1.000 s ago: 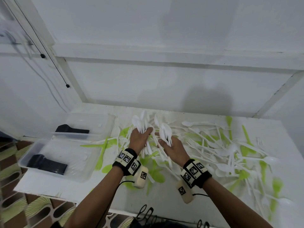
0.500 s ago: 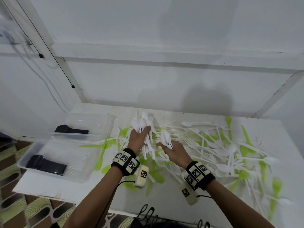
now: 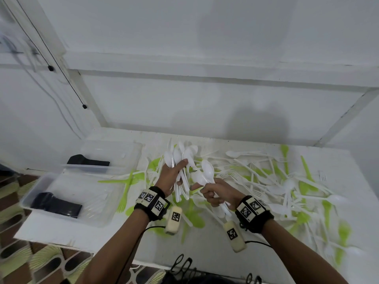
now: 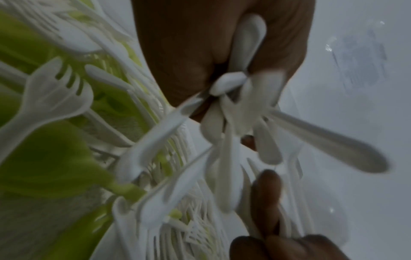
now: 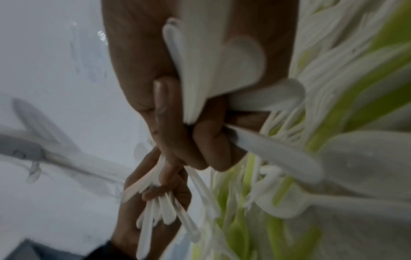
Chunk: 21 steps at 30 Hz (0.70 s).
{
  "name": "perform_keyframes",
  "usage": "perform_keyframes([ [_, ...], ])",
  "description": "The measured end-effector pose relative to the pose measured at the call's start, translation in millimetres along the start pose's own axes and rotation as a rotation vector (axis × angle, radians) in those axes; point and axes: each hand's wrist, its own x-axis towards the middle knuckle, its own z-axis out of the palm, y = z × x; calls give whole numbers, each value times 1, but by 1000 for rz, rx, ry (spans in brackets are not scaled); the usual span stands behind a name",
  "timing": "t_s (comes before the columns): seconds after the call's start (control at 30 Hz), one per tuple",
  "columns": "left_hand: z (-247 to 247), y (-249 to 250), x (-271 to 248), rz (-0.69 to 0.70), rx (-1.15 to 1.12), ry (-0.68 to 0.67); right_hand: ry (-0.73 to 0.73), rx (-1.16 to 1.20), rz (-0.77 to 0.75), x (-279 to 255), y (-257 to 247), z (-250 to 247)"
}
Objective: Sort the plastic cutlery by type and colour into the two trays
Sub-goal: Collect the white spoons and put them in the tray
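The person is standing at a white surface (image 3: 205, 247) and holding both hands raised above a scattered pile of cutlery (image 3: 266, 181). The left hand (image 3: 169, 177) is gripping a large bundle of white spoons (image 3: 180, 156), fingers (image 4: 222, 44) clenched round the handles, the bowls fanning upward and away from the person and the handle ends sticking out below the palm. The right hand (image 3: 218, 194) is sitting just beside the left, lower and nearer the person, its fingers (image 5: 169, 123) curled tight round a smaller bunch of white spoons (image 3: 205, 175) whose bowls are pointing up toward the left-hand bundle. The two bundles are lying close together; whether they are touching cannot be told. The pile below is consisting of white forks and spoons mixed with lime-green pieces (image 3: 305, 171), spreading across the right half of the surface and reaching under the hands. Two clear plastic trays are standing at the left edge, one behind the other: the far tray (image 3: 123, 148) is holding a stack of black cutlery (image 3: 88, 161), and the near tray (image 3: 102, 220) is holding another black stack (image 3: 56, 204) along with some white pieces that are too faint to identify. A green fork (image 3: 125, 191) is lying just beside the near tray's right wall. Both wrists are wearing black bands (image 3: 151, 202) carrying square printed markers.
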Motion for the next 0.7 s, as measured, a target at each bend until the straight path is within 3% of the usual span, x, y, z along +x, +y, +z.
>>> perform_keyframes([
  [0.1, -1, 5, -4, -34, -87, -103, -86, 147, 25, 3, 2, -3],
  [0.2, 8, 11, -14, 36, -70, -203, -109, 163, 16, 5, 3, 0],
  [0.37, 9, 16, -9, 76, -116, -50, 43, -52, -155, 7, 6, 4],
  [0.5, -8, 20, 2, 46, -197, 45, 254, 64, -178, 13, 17, -9],
  [0.7, -15, -1, 3, 36, 57, 105, 353, -120, -293, 10, 18, -16],
])
